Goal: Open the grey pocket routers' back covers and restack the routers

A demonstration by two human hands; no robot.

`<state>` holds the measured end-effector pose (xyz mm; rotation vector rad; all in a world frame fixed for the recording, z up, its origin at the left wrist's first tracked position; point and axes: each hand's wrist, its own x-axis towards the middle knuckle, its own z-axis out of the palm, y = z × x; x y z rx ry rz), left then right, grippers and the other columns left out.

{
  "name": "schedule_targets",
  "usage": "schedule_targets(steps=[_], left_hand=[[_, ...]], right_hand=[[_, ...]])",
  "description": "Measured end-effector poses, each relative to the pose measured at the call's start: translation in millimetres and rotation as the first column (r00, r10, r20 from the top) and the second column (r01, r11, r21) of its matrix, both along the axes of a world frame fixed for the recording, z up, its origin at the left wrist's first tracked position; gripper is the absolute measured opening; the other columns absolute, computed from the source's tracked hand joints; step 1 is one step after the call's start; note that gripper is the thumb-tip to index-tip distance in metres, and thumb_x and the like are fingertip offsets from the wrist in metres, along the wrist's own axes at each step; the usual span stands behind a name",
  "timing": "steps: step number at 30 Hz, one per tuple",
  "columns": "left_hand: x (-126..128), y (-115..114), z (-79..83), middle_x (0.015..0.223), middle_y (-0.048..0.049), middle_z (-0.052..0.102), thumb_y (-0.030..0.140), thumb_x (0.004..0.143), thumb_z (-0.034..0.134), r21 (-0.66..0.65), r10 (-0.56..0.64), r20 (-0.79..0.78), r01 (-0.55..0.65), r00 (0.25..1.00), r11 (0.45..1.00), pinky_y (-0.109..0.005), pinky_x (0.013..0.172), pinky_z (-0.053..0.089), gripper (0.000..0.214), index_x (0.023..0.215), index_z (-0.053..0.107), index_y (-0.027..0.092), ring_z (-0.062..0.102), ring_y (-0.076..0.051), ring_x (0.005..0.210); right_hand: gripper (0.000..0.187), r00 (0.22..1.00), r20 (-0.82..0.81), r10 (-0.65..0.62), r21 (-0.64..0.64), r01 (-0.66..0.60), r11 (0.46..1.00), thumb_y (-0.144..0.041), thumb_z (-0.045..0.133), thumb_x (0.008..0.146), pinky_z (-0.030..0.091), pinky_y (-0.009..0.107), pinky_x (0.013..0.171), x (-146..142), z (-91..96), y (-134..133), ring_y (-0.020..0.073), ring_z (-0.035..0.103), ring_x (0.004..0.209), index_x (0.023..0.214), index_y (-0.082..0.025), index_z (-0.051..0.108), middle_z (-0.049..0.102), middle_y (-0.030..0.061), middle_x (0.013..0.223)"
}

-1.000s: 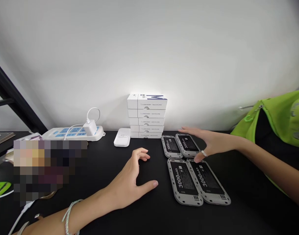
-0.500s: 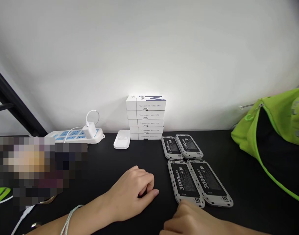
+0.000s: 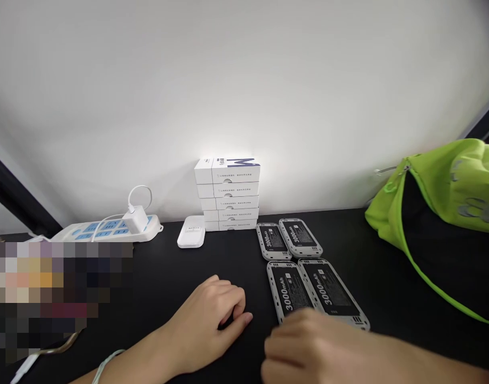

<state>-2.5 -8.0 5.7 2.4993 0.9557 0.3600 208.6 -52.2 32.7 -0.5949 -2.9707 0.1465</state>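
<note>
My left hand (image 3: 212,312) rests on the black table (image 3: 160,277) with its fingers curled under in a loose fist, and nothing shows in it. My right hand (image 3: 316,349) is close to the camera and blurred, over the near ends of the two nearest grey devices (image 3: 292,290) marked 3000mAh; its fingers are not visible. Two more such devices (image 3: 288,239) lie side by side just behind. A stack of white boxes (image 3: 227,194) stands against the wall, with a small white device (image 3: 191,234) to its left.
A white and blue power strip (image 3: 108,228) with a white charger plugged in lies at the back left. A lime green and black bag (image 3: 440,224) fills the right side. A blurred-out patch sits at the left, with a white cable near the front edge.
My right hand drew back from the far devices to the near edge and has now risen over the nearest ones. My left hand curled from open into a loose fist. The view shifted slightly.
</note>
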Motion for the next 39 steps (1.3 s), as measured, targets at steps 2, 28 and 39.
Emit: schedule_targets(steps=[2,28,39], left_hand=[[-0.3,-0.2,-0.3,0.063,0.0057,0.041,0.024,0.093,0.048,-0.009,0.005,0.002,-0.005,1.000,1.000,-0.029,0.066,0.031,0.025,0.070,0.039,0.020,0.041,-0.013,0.060],[0.7,-2.8,4.9,0.061,0.0057,0.041,0.023,0.091,0.052,-0.013,0.029,0.026,-0.028,0.999,1.000,-0.030,0.066,0.036,0.027,0.068,0.038,0.020,0.041,-0.013,0.058],[-8.6,-2.3,-6.8,0.134,-0.0141,0.041,0.064,0.055,0.082,0.088,-0.038,0.151,0.025,0.988,0.996,-0.057,0.100,0.041,0.117,0.140,0.011,0.028,0.045,-0.037,0.120]], right_hand=[[0.023,0.982,0.014,-0.190,-0.014,0.190,0.982,-0.035,0.073,0.081,0.043,0.028,0.064,16.6,31.7,9.8,0.0158,0.057,0.070,0.080,-0.022,0.054,0.062,-0.0012,0.081],[0.109,0.785,0.351,-0.510,-0.200,0.595,0.778,-0.057,0.076,0.061,0.033,0.062,0.107,43.1,26.7,37.6,0.0495,0.022,0.140,0.147,-0.005,0.033,0.030,0.0273,0.151],[0.067,0.895,0.009,-0.445,-0.370,0.416,0.831,-0.054,0.075,0.066,0.045,0.046,0.097,5.7,12.9,31.9,0.0326,0.047,0.117,0.115,-0.014,0.052,0.050,0.0119,0.120]])
